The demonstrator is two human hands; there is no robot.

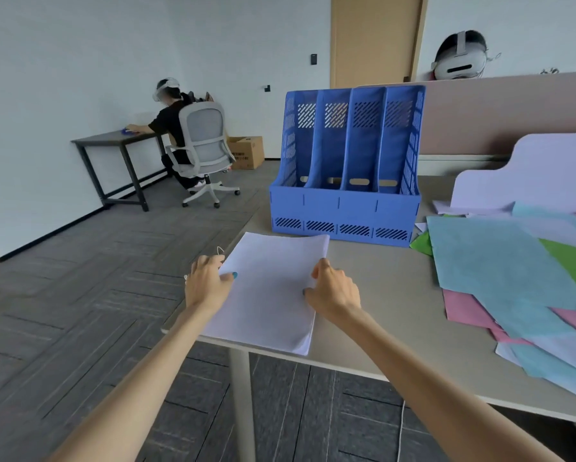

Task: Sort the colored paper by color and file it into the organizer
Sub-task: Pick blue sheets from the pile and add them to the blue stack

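Gripping paper stack [270,295] by both side edges: left hand [208,281] thumb on top, right hand [333,290] fingers curled at edge. Stack flat on table [396,311], near organizer [346,201]. Likely step: squaring one sorted colour. Next: lift, tip upright, slide into slot.

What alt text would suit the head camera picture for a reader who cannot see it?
The left hand and right hand grip the side edges of a pale paper stack lying at the corner of a table. Behind it stands a blue organizer whose four slots look empty; to the right lies a loose pile of blue, green, pink and pale sheets.
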